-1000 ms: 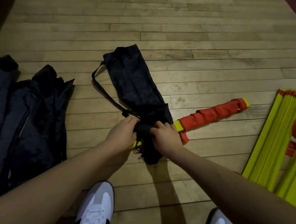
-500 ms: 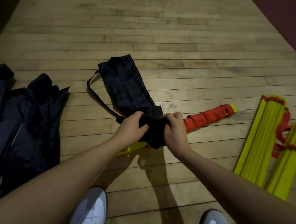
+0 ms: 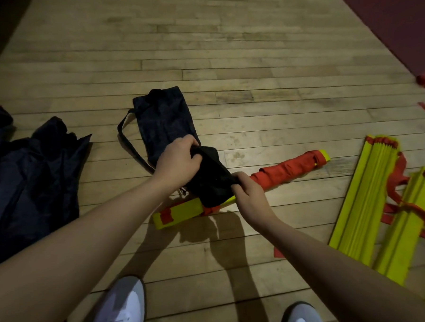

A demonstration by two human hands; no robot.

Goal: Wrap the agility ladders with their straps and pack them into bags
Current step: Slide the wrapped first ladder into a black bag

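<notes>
Ladder [image 3: 290, 170], bundled yellow and wound with red strap, lies on the wood floor [image 3: 225, 49] in the head view, its right end free and pointing right, its left yellow end [image 3: 177, 213] sticking out near the left forearm. Across its middle sits the mouth of a black bag [image 3: 162, 121], whose body lies flat on the floor beyond the hands with a shoulder strap [image 3: 129, 143] looped on its left side. Left hand [image 3: 178, 166] grips the bunched bag mouth from above, fingers curled into the cloth. Right hand [image 3: 249, 196] pinches the other edge of that mouth just beside the ladder, thumb and fingers closed on the fabric. The cloth is stretched between the two hands, above the ladder's middle.

More black bags [image 3: 32, 180] are heaped at the left. Two unwrapped yellow ladders [image 3: 371, 197] with loose red straps lie at the right, well apart from the wrapped one. White shoes [image 3: 121, 311] show at the bottom edge.
</notes>
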